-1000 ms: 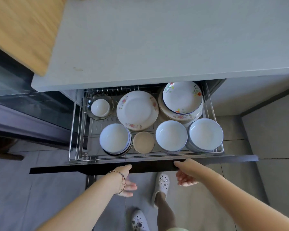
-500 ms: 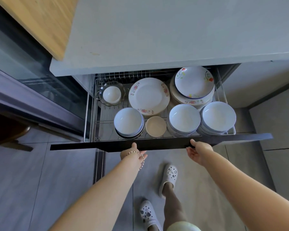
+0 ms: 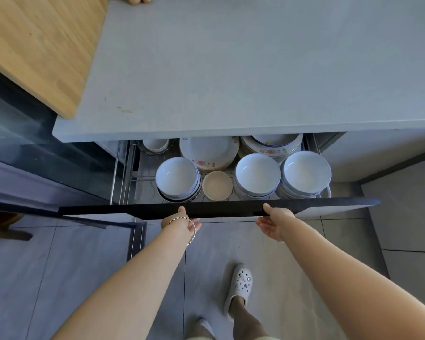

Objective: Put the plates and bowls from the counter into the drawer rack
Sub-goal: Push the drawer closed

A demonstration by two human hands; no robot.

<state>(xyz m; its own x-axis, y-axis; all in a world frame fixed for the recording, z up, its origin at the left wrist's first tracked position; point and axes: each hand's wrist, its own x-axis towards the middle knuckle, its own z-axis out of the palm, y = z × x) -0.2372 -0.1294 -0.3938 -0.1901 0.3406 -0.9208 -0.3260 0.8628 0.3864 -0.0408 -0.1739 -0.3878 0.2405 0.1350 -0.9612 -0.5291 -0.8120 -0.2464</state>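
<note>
Where the counter [image 3: 231, 69] overhangs the drawer rack [image 3: 123, 173], rear plates [image 3: 209, 150] half hidden; left hand [image 3: 182, 220] unclear, right hand [image 3: 276, 220] slack-fingered.

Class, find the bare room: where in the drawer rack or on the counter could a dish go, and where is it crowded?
In the rack, bare wire lies between its left rail and the left bowl stack. The counter is bare right of the cutting board. Crowded: the front row of bowls, rim to rim, plates behind.
</note>
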